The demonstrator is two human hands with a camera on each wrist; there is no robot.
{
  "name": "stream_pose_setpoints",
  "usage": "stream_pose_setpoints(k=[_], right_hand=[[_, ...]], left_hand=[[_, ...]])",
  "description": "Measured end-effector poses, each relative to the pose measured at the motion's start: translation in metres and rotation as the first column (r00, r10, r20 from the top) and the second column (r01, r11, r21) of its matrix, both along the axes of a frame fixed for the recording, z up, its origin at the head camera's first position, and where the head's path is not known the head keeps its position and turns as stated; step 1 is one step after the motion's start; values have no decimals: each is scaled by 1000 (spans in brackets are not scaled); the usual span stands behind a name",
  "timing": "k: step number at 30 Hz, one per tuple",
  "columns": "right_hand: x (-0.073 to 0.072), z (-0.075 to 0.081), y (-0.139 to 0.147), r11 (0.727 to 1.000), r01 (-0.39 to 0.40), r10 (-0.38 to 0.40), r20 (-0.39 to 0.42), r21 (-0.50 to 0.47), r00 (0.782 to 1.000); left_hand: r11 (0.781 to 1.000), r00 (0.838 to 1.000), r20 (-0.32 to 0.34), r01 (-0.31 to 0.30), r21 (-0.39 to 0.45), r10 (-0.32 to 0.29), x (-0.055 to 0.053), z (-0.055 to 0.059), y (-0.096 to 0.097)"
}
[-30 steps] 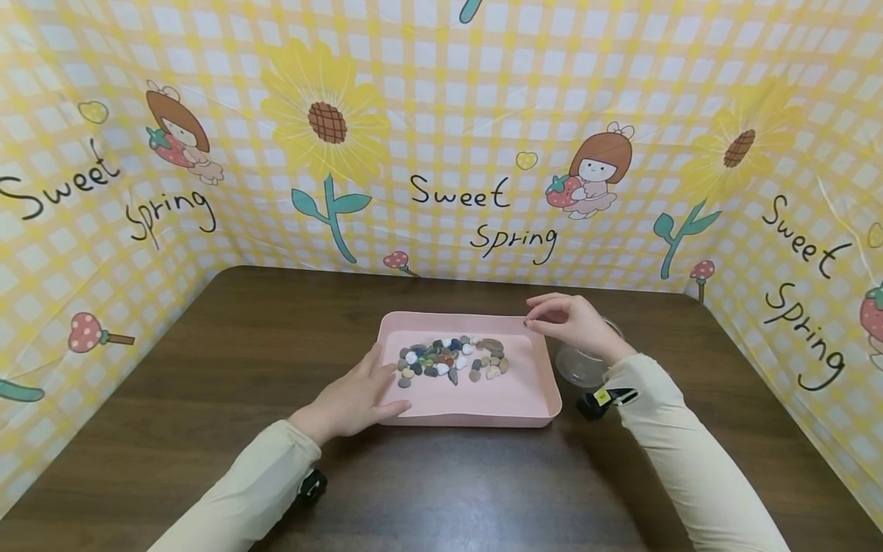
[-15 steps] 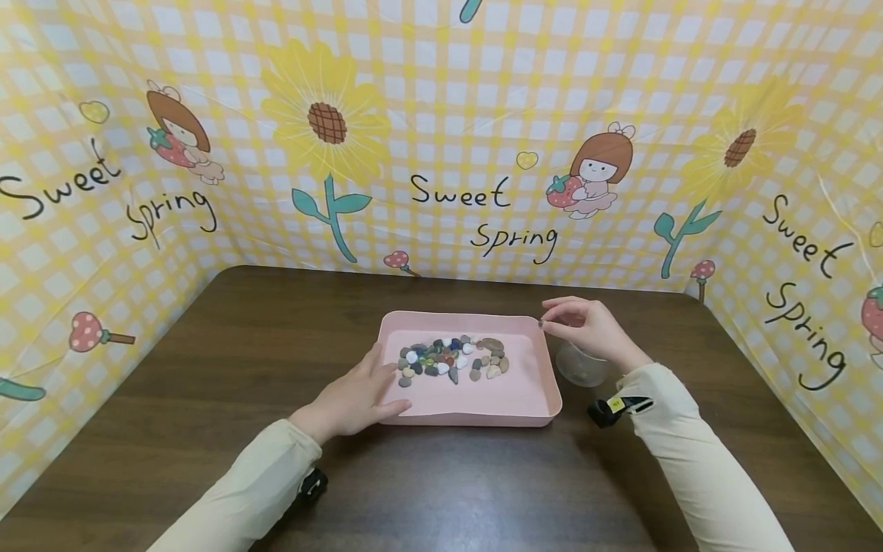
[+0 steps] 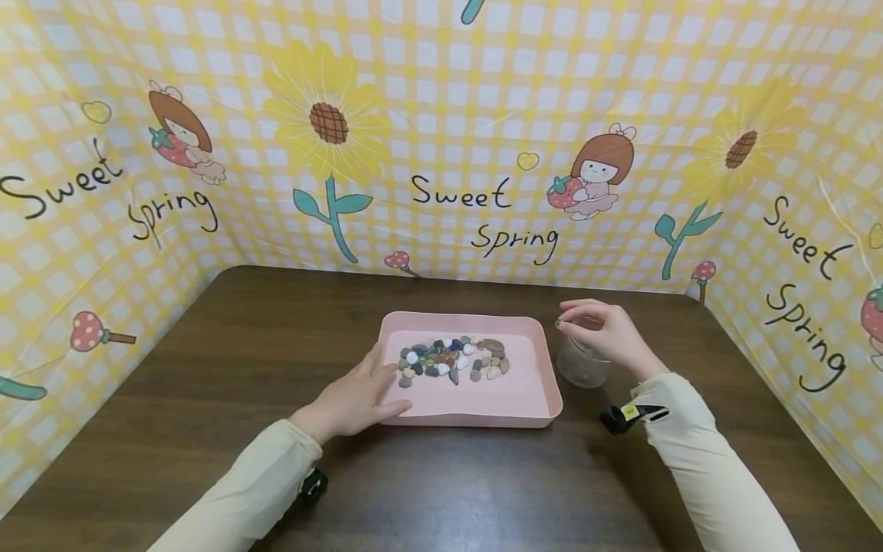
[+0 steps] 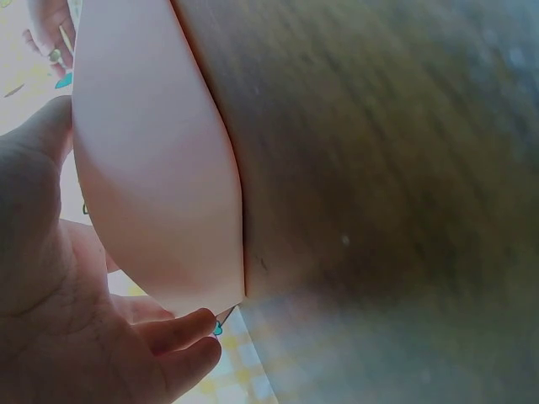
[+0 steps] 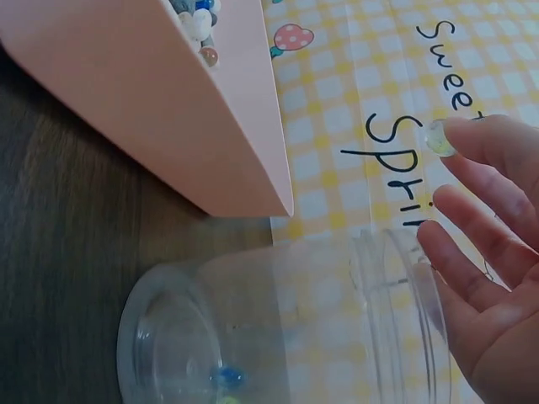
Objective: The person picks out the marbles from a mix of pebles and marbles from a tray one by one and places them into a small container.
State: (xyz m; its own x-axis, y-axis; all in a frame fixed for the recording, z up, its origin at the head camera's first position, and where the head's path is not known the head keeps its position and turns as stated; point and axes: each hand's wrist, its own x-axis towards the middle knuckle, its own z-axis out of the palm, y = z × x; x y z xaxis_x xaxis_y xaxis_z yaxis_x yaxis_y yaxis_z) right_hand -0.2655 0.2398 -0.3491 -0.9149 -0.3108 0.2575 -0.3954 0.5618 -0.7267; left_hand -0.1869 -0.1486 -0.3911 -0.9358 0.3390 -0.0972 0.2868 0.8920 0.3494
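My right hand [image 3: 607, 333] pinches a clear, greenish glass marble [image 5: 439, 137] between thumb and fingertip. Below that hand a clear plastic jar [image 3: 582, 366] stands on the table, right of the tray. A blue marble [image 5: 227, 376] lies in the jar, with a yellowish one partly cut off by the right wrist frame. My left hand [image 3: 348, 399] rests on the left end of a shallow pink tray [image 3: 476, 410], its thumb and some fingers reaching over the rim. Inside the tray lie several pebbles [image 3: 491, 360] and coloured marbles [image 3: 429, 362], mixed in the left group.
All this is on a dark brown wooden table [image 3: 207, 368]. A yellow checked cloth [image 3: 441, 115] with printed flowers and lettering hangs behind it and on both sides.
My right hand has moved to the right with the marble, from above the tray's far right corner to over the jar's mouth. The left hand and tray have stayed put.
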Motion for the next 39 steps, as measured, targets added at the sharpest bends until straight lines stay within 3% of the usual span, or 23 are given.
stream_pose_setpoints(k=[24,31,39], right_hand=[[5,-11,25,983,143,-154,-96,-111,983],[18,-1,19,967,155,-180,-113,-202,977],[22,1,19,962,164,-194,-124,-221,973]], left_hand=[[1000,1000,-16,14,-9,-15,1,2,0],[1000,1000,-13,13,-13,-13,0,1,0],[1000,1000,-16,13,-10,-13,-1,0,-1]])
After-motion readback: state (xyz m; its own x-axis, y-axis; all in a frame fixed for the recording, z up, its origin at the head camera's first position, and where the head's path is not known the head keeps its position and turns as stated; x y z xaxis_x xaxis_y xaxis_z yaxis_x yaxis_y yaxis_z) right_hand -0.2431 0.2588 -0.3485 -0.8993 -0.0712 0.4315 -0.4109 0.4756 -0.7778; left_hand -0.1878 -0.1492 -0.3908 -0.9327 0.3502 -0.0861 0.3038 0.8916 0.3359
